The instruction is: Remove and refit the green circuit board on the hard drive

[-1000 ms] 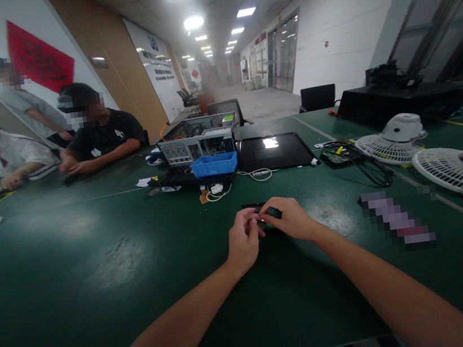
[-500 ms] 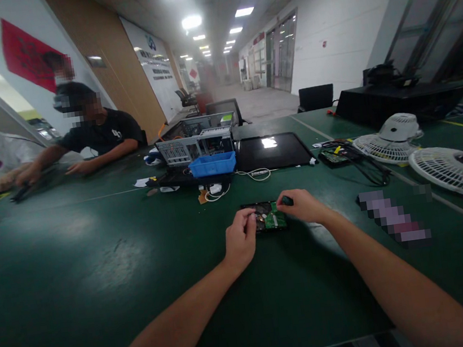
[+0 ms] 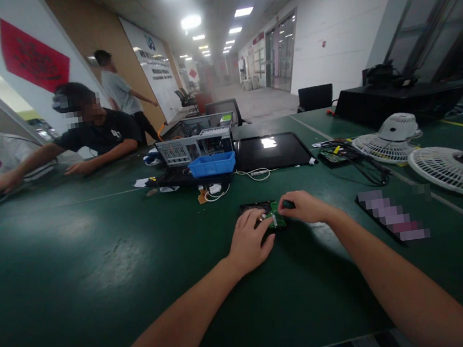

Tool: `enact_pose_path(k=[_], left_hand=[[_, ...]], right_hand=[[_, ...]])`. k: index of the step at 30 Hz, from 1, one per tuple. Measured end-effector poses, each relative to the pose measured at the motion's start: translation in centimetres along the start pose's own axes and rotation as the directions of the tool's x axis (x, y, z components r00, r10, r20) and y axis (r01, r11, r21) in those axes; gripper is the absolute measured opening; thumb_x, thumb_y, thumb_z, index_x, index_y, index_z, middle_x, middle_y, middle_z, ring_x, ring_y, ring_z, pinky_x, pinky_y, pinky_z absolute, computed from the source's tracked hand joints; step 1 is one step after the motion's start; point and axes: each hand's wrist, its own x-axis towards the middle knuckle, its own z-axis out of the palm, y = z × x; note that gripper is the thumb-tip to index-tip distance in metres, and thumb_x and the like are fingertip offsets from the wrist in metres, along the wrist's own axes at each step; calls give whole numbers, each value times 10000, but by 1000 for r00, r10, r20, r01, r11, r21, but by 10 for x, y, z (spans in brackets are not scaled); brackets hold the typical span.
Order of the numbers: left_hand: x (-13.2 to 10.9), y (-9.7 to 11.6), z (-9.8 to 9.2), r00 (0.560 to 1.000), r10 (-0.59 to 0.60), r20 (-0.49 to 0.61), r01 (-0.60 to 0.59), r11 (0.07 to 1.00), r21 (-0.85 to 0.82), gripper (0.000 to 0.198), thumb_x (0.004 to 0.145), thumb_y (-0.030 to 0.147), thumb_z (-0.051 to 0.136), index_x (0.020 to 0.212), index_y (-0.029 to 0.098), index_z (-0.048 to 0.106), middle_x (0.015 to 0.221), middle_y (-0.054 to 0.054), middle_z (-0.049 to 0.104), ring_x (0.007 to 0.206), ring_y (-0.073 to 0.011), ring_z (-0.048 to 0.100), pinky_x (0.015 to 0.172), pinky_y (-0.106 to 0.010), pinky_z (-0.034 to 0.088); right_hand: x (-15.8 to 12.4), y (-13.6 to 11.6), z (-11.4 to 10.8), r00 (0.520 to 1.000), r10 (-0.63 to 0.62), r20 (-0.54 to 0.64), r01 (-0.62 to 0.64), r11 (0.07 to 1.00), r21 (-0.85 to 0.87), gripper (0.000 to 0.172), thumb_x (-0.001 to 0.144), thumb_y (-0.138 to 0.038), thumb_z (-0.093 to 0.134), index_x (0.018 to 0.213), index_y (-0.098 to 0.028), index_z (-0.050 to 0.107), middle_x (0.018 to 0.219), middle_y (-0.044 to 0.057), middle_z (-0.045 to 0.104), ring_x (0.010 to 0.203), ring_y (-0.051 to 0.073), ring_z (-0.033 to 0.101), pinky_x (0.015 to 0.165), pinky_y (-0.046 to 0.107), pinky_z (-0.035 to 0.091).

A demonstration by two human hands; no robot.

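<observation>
A hard drive (image 3: 279,221) with a green circuit board lies on the green table in front of me. My left hand (image 3: 251,241) rests over its left part, fingers spread, the thumb reaching toward the board. That hand hides much of the drive's dark left side. At the drive's right edge my right hand (image 3: 303,207) is closed around a dark-handled screwdriver (image 3: 288,204). Only the dark handle end shows; its tip is hidden by the fingers.
Beyond the drive stand an opened computer case (image 3: 193,144), a blue tray (image 3: 212,166) and a black flat panel (image 3: 271,152). On the right lie fan parts (image 3: 385,147), black cables (image 3: 379,177) and a blurred-out phone-like slab (image 3: 391,218). People sit at the left.
My left hand has shifted right over the drive, its fingers opening from a pinch to a spread. My right hand stays almost still. A person walks into view at the back left.
</observation>
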Motion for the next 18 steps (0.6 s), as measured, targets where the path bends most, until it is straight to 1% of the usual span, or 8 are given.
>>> enact_pose_path(k=[3,5,11,18], left_hand=[[-1,-2,0,999,7,53,-10,999,39,498,879,355,662,1364,270,587,1516,-112,436,1418,-347,359,1155,-570,330],[-2,-3,0,997,4,73,-8,999,46,507,881,365,666,1373,275,585,1544,-108,405,1437,-353,331,1161,-579,314],[-3,-4,1,996,-9,90,4,998,59,498,893,369,656,1375,265,584,1539,-115,416,1438,-349,328,1162,-588,300],[-1,-2,-1,994,-18,105,12,998,60,495,899,359,649,1381,268,578,1537,-117,422,1436,-355,332,1152,-601,314]], right_hand=[[0,1,1,1000,-25,13,26,999,-19,129,854,-314,682,894,-215,755,890,32,740,818,186,656,740,268,460],[0,2,2,999,-32,23,33,999,-27,133,853,-326,689,891,-216,755,883,31,735,819,186,653,743,268,456],[0,3,2,997,-33,70,35,999,-21,121,836,-316,705,866,-212,758,846,18,725,787,174,637,709,257,433],[1,3,3,998,-30,58,29,1000,5,128,818,-320,714,872,-220,774,841,16,733,789,177,642,709,261,435]])
